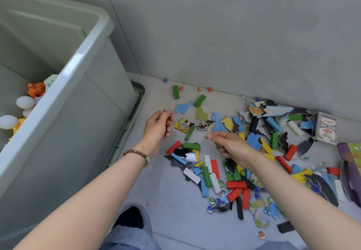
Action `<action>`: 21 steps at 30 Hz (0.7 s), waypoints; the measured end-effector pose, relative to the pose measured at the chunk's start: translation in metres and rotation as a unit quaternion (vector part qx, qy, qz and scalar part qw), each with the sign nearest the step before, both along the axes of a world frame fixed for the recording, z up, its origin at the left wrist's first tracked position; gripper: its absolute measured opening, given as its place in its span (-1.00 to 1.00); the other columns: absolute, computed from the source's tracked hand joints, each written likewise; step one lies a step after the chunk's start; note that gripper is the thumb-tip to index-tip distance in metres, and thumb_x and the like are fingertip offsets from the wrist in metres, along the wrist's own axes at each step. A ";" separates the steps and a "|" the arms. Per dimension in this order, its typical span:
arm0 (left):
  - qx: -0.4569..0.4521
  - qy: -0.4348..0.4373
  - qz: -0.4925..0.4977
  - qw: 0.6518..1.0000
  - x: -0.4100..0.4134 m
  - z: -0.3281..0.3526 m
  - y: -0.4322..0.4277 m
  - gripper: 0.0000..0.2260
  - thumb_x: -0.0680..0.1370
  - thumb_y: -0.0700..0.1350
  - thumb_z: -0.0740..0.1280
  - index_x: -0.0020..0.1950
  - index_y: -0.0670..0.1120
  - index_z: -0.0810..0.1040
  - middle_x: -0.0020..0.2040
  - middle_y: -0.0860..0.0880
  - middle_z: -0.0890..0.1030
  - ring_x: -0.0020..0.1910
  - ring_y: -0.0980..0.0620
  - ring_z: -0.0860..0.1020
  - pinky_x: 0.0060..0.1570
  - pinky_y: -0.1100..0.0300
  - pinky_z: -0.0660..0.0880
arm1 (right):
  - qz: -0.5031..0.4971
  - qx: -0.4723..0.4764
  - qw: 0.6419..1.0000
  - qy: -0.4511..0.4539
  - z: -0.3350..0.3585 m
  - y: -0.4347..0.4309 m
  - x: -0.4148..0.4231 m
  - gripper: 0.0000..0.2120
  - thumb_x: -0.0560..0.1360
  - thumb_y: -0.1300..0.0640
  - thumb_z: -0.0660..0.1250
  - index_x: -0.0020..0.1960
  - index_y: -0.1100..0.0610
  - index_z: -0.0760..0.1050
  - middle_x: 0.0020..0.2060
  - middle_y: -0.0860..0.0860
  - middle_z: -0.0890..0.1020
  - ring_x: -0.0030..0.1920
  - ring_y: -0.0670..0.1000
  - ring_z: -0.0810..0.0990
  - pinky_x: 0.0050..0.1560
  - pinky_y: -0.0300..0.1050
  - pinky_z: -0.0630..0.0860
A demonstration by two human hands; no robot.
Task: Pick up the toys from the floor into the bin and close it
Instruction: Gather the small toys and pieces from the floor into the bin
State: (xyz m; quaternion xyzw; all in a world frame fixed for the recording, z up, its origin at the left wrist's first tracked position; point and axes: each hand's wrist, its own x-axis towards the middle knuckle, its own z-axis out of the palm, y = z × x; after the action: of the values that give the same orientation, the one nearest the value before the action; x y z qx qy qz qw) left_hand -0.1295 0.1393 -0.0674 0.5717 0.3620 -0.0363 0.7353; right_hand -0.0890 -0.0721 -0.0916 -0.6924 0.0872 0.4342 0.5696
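While the bin (78,70) stands open at the floor's left edge, with white balls (25,102) and an orange toy (36,89) inside it, a ridged grey plastic edge (127,128) shows at its base. Your left hand (158,126), with a bead bracelet (136,153) on the wrist, hovers just right of the bin. Its grip is curled, and you cannot tell whether it pinches anything. Your right hand (230,146) hangs over the heap of toys (236,185) on the floor (172,220). One finger points left and the others are bent under, so you cannot tell if that grip holds a piece. Coloured blocks, marbles and puzzle pieces spread from the middle to the right edge. A green block (175,92) and orange marbles (209,89) sit along the wall. A card box (325,128) and a purple box (351,163) lie at the far right.
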 end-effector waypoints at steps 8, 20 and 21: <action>0.011 0.045 -0.089 0.995 -0.027 -0.012 -0.016 -0.84 0.56 -0.08 0.28 -0.19 -0.06 0.38 -0.36 0.00 0.42 -0.54 0.13 0.33 -0.59 0.33 0.23 | 0.137 -0.114 0.977 -0.114 -0.019 0.000 -0.035 -0.86 0.34 0.13 0.52 -0.14 0.13 0.62 -0.67 -0.14 0.29 -0.62 -0.16 0.26 -0.44 -0.32 0.20; -0.041 0.095 -0.075 0.992 -0.059 -0.013 -0.029 -0.74 0.54 0.11 0.27 -0.11 -0.07 0.55 -0.36 0.01 0.50 -0.47 0.14 0.55 -0.46 0.33 0.41 | 0.168 -0.226 0.928 -0.245 -0.029 0.002 -0.060 -0.91 0.40 0.02 0.45 -0.13 -0.02 0.58 -0.53 -0.10 0.32 -0.49 -0.13 0.28 -0.46 -0.22 0.16; -0.058 0.099 -0.066 0.991 -0.060 -0.013 -0.030 -0.74 0.54 0.10 0.28 -0.06 -0.08 0.58 -0.33 0.01 0.53 -0.44 0.15 0.59 -0.45 0.34 0.47 | 0.150 -0.201 0.939 -0.235 -0.029 0.002 -0.062 -0.91 0.41 0.04 0.44 -0.13 0.03 0.59 -0.54 -0.11 0.33 -0.50 -0.14 0.28 -0.45 -0.23 0.19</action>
State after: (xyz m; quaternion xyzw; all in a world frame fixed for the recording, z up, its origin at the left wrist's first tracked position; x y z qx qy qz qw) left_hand -0.1896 0.1090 -0.0800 0.5441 0.3917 -0.1620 0.7241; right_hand -0.1506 -0.0704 -0.1201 -0.8800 -0.0681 0.3128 0.3510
